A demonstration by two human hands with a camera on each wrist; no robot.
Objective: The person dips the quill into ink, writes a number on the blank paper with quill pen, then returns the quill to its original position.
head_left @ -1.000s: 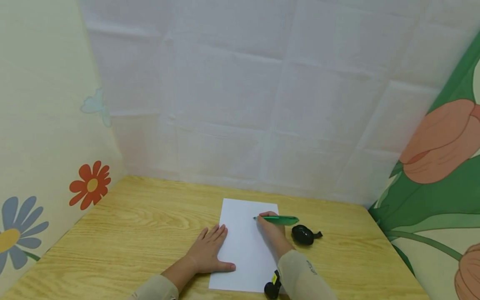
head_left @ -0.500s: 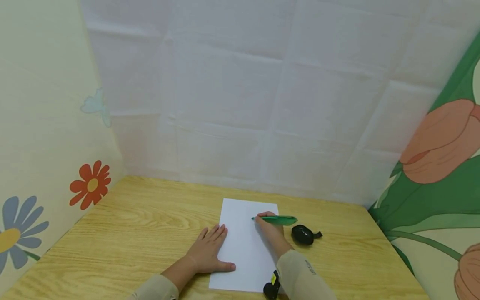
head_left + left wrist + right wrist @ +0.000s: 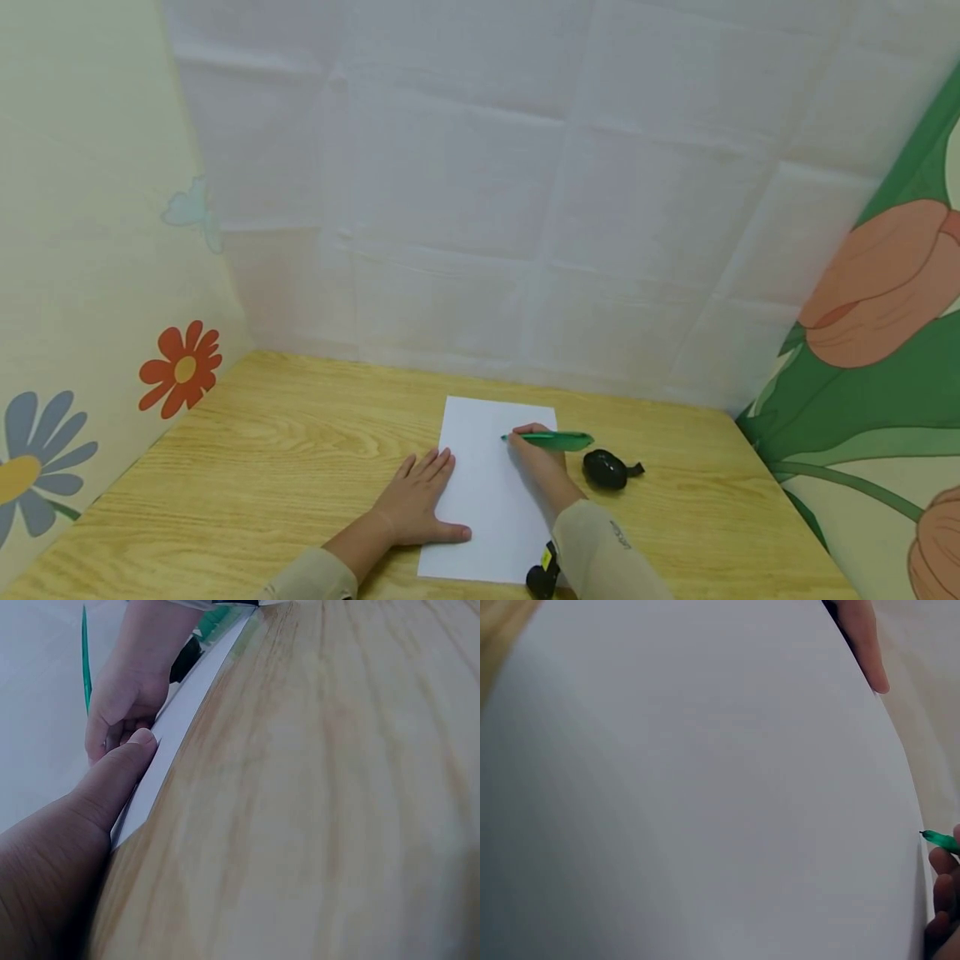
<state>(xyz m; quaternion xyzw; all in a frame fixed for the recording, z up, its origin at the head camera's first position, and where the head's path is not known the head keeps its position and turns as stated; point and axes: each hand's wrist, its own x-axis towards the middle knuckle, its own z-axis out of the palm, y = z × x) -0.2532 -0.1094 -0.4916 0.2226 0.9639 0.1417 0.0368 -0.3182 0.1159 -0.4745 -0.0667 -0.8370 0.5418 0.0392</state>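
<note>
A white sheet of paper lies lengthwise on the wooden table. My left hand rests flat along its left edge, fingers spread and thumb reaching over the sheet. My right hand pinches a green pen with a broad, leaf-like rear end, near its writing end. In the right wrist view the dark tip of the pen is right at the paper's surface. No marks show on the sheet. The left wrist view has the left thumb in front, with the right hand beyond it.
A glossy black oval object with a short tab sits on the table just right of the right hand. Another small black object with a yellow label is by the right sleeve. White cloth hangs behind the table, flower-printed panels at both sides.
The right hand and the pen have shifted slightly left over the paper. The left hand and the sheet have stayed in place.
</note>
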